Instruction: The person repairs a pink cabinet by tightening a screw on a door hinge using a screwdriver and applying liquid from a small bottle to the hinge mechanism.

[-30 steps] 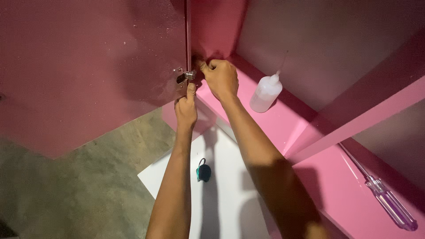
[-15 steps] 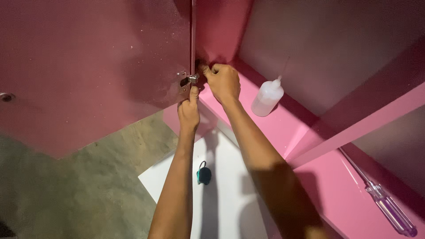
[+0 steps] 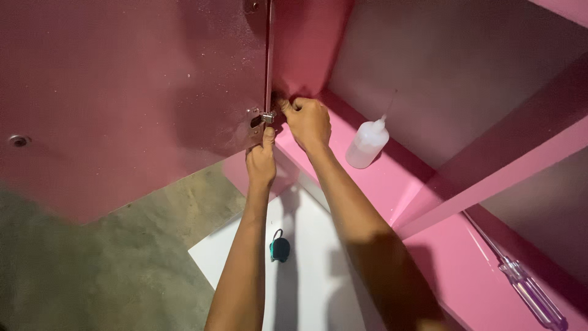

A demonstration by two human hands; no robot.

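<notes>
A pink painted cabinet fills most of the view, with a grey concrete floor (image 3: 122,263) showing in the lower left of the frame and a flat white board (image 3: 306,270) lying on it near the bottom middle.

In the upper middle of the frame sits the small silver metal hinge (image 3: 264,117), right where the dark pink cabinet door (image 3: 135,92) meets the cabinet's edge. It looks shiny and tiny — a hard, stiff bit of metal that will not bend or break. It is likely light but fiddly, and best pinched by its edges with fingertips.

The left hand (image 3: 261,160) reaches up from below, its fingers bunched with the tips pressed on the hinge. The right hand (image 3: 308,121) is curled nearly closed just to the right of the hinge, at the inside corner of the cabinet — I cannot tell what it grips, if anything, because the fingers hide it.

On the bright pink shelf (image 3: 392,178), right of the hands, stands a soft white plastic squeeze bottle with a thin nozzle (image 3: 366,144). In the lower right of the frame lies a long screwdriver with a clear purple handle (image 3: 520,282). A small dark teal round thing with a loop (image 3: 280,248) rests on the white board between the arms.
</notes>
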